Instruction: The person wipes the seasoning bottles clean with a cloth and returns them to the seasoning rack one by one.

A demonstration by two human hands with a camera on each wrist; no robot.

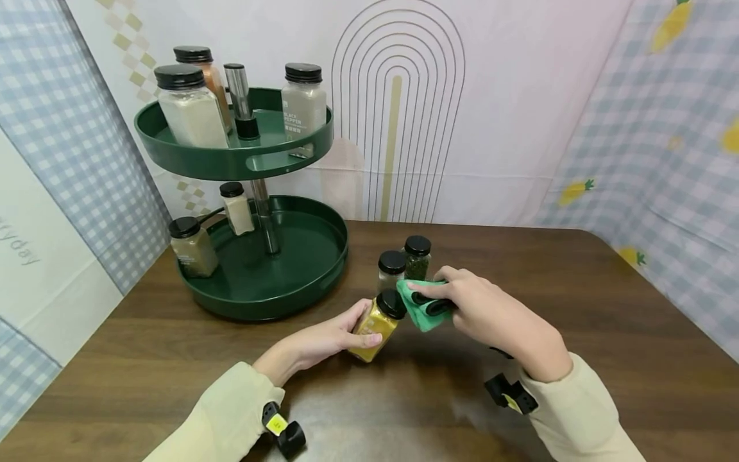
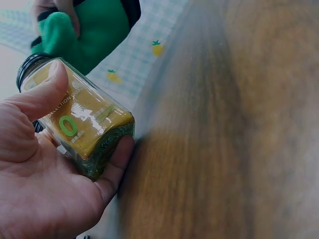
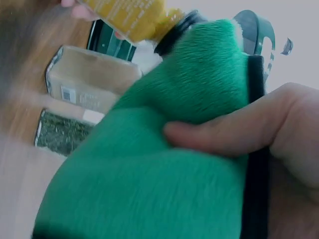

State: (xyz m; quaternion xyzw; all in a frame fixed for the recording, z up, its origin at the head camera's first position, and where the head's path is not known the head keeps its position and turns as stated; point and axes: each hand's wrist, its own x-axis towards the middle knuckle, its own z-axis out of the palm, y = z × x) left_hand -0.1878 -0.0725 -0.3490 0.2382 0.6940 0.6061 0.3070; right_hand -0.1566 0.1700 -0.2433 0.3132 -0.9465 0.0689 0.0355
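Observation:
A glass spice jar (image 1: 375, 327) with yellow powder and a black lid is tilted in my left hand (image 1: 331, 337). The thumb lies across its label and the fingers curl under its base, as the left wrist view shows. My right hand (image 1: 485, 311) grips a folded green cloth (image 3: 149, 149) with black edging, thumb pressed on top of it. In the head view the cloth is right beside the black lid (image 1: 391, 303); whether it touches cannot be told. Behind the yellow jar stand a jar of pale powder (image 3: 92, 79) and a jar of green herbs (image 1: 417, 258).
At the left stands a two-tier dark green turntable rack (image 1: 271, 301). Its upper tray (image 1: 231, 163) bears several jars and a silver cylinder (image 1: 238, 93). Two small jars, one of them a tan jar (image 1: 193, 247), are on the lower tray. The wooden table (image 1: 439, 410) meets a patterned cloth backdrop.

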